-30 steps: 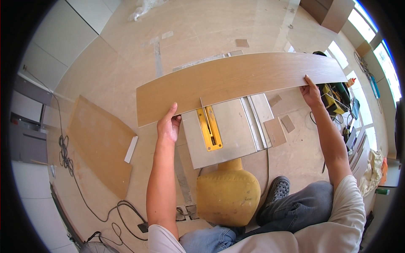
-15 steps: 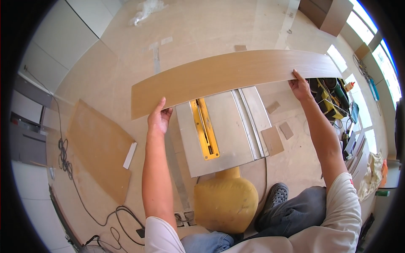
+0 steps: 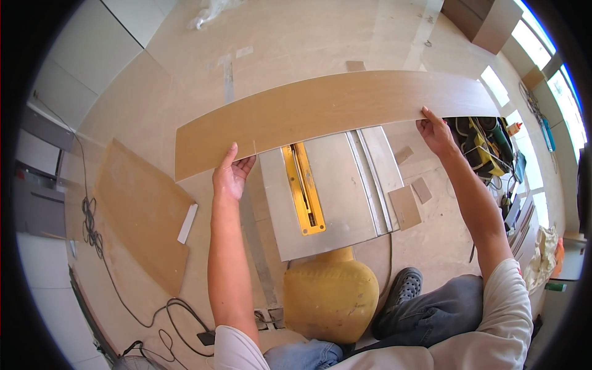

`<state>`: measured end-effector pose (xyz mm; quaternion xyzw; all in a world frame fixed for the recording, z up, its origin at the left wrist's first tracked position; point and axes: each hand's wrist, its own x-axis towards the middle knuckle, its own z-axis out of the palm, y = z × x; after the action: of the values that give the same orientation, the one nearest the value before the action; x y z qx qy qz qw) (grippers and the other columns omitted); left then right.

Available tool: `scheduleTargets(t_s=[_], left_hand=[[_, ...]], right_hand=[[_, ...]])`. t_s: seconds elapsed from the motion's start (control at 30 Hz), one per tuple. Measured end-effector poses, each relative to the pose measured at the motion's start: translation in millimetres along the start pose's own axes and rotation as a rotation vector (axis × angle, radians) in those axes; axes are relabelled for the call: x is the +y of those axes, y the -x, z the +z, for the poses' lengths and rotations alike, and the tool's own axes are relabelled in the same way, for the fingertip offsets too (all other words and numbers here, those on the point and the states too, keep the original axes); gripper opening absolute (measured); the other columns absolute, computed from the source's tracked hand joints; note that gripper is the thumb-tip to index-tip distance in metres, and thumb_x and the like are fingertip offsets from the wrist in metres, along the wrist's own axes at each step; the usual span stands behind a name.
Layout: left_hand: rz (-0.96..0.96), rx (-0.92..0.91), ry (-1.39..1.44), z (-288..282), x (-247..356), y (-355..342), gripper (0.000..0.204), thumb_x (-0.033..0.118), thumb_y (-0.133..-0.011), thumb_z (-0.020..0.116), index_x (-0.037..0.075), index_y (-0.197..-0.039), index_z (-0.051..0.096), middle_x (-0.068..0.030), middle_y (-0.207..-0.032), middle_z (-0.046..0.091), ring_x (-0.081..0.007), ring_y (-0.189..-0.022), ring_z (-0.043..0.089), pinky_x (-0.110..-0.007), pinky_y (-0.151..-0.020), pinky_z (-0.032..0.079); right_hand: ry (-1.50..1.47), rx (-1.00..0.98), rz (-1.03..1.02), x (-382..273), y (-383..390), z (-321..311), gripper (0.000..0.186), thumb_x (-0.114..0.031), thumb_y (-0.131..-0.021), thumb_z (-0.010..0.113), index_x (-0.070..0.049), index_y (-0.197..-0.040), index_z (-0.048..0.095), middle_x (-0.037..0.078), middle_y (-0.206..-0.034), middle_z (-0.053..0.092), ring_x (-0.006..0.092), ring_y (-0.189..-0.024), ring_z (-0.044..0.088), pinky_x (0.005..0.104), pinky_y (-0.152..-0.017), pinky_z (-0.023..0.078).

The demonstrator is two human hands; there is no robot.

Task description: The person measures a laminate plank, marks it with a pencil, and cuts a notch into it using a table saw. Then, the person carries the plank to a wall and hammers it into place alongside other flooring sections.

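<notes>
A long, wood-coloured board [image 3: 333, 102] stretches crosswise in front of me, over the far part of a table saw [image 3: 339, 185]. My left hand [image 3: 232, 176] grips its near edge toward the left end, thumb on top and fingers beneath. Farther right, my right hand [image 3: 436, 131] holds the same edge with its thumb on top; its other fingers are partly hidden. The saw's metal top has a yellow slotted insert [image 3: 304, 191] and a grooved rail on the right. A rounded yellow housing [image 3: 330, 296] sticks out at the near side, between my legs.
A large brown panel [image 3: 145, 216] lies on the floor at left, a white strip [image 3: 187, 223] at its edge. Black cables [image 3: 92, 228] run along that side. Right of the saw are small board offcuts [image 3: 405, 208] and a tool bag [image 3: 487, 145]. Cabinets [image 3: 43, 154] line the left.
The board has shifted slightly left and its left end has come a little nearer. Both hands have moved with it, still gripping the near edge.
</notes>
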<state>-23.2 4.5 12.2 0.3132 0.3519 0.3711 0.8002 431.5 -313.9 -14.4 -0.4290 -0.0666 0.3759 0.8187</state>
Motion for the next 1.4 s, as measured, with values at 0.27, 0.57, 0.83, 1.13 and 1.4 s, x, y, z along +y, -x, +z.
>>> scheduleTargets(t_s=[0.27,0.57,0.83,1.13,1.4], left_hand=[[-0.021,-0.114,0.068,-7,1,2,0.045,0.019,-0.092,0.070,0.002,-0.128,0.051,-0.0171,-0.126,0.059,-0.0322,-0.117,0.059,-0.046,-0.105,0.051],[-0.034,-0.109,0.094,-13,0,8,0.040,0.017,-0.094,0.066,0.001,-0.127,0.051,-0.0173,-0.124,0.061,-0.0321,-0.117,0.060,-0.047,-0.104,0.052],[-0.031,-0.103,0.080,-10,1,14,0.041,0.018,-0.095,0.065,-0.001,-0.129,0.050,-0.0181,-0.124,0.061,-0.0323,-0.117,0.060,-0.048,-0.104,0.052],[-0.017,-0.104,0.080,-13,-2,19,0.045,0.018,-0.095,0.065,-0.001,-0.132,0.047,-0.0193,-0.127,0.059,-0.0348,-0.117,0.059,-0.051,-0.103,0.053],[-0.019,-0.095,0.071,-15,-4,29,0.045,0.019,-0.094,0.066,-0.001,-0.131,0.049,-0.0190,-0.127,0.059,-0.0345,-0.118,0.059,-0.050,-0.103,0.053]], right_hand=[[0.058,-0.031,0.029,-2,17,3,0.002,-0.012,-0.096,0.067,-0.010,-0.096,0.068,-0.001,-0.090,0.070,0.0098,-0.081,0.066,0.0246,-0.076,0.056],[0.050,-0.041,0.033,-2,21,-2,0.005,-0.013,-0.096,0.067,-0.009,-0.094,0.068,0.000,-0.089,0.070,0.0102,-0.080,0.066,0.0247,-0.075,0.056],[0.043,-0.046,0.052,-2,28,2,0.007,-0.014,-0.097,0.066,-0.007,-0.095,0.067,0.000,-0.090,0.069,0.0105,-0.081,0.065,0.0247,-0.077,0.056],[0.057,-0.016,0.057,-4,41,2,0.007,-0.014,-0.097,0.066,-0.008,-0.094,0.067,0.000,-0.089,0.068,0.0100,-0.081,0.064,0.0247,-0.076,0.055],[0.067,-0.007,0.080,-4,52,-2,0.005,-0.013,-0.097,0.066,-0.008,-0.095,0.067,0.000,-0.090,0.069,0.0101,-0.080,0.064,0.0243,-0.075,0.055]])
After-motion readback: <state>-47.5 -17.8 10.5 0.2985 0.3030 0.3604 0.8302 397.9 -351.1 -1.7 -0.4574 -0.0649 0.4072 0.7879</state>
